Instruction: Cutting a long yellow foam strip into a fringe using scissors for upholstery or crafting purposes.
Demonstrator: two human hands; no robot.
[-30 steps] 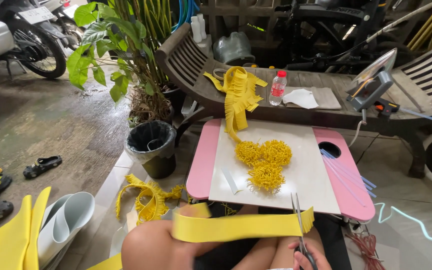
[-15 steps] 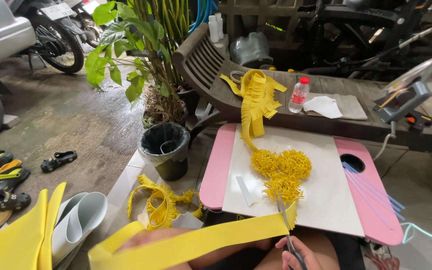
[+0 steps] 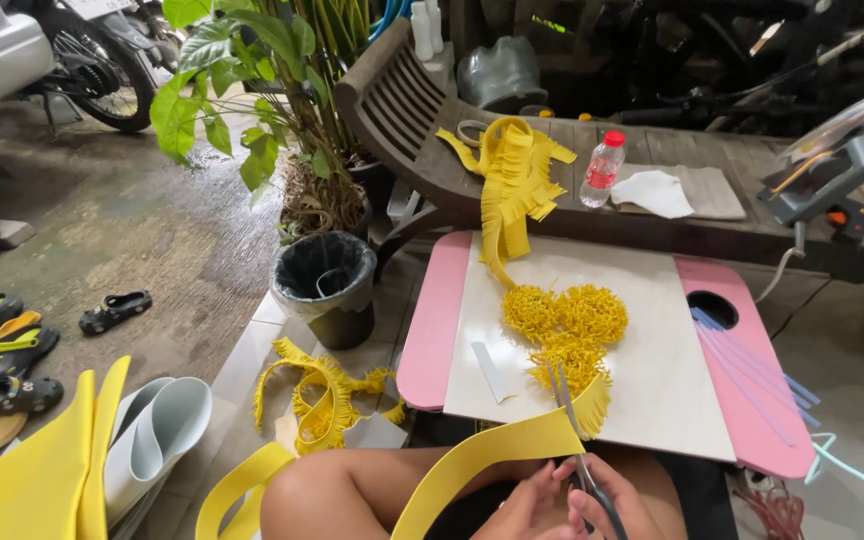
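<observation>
My left hand (image 3: 530, 503) holds a long yellow foam strip (image 3: 482, 460) that slants up to the right over my lap. The strip's far end is cut into a fine fringe at the near edge of the table. My right hand (image 3: 630, 503) grips scissors (image 3: 565, 415), whose blades point up and away into that fringed end. On the white table top with pink sides (image 3: 652, 400) lies a pile of curled yellow fringe (image 3: 567, 325). A longer fringed yellow strip (image 3: 512, 185) trails from it onto the wooden bench (image 3: 407, 105).
A black bin (image 3: 324, 280) and a potted plant (image 3: 262, 90) stand left of the table. More fringed strip (image 3: 322, 400), rolled foam sheets (image 3: 157, 435) and sandals (image 3: 2, 345) lie on the floor. A water bottle (image 3: 602, 168) and a glue gun (image 3: 832, 180) rest on the bench.
The yellow strip has swung from level across my lap to slanting up to the right. The scissors stay at its right end, and my view has shifted towards the table.
</observation>
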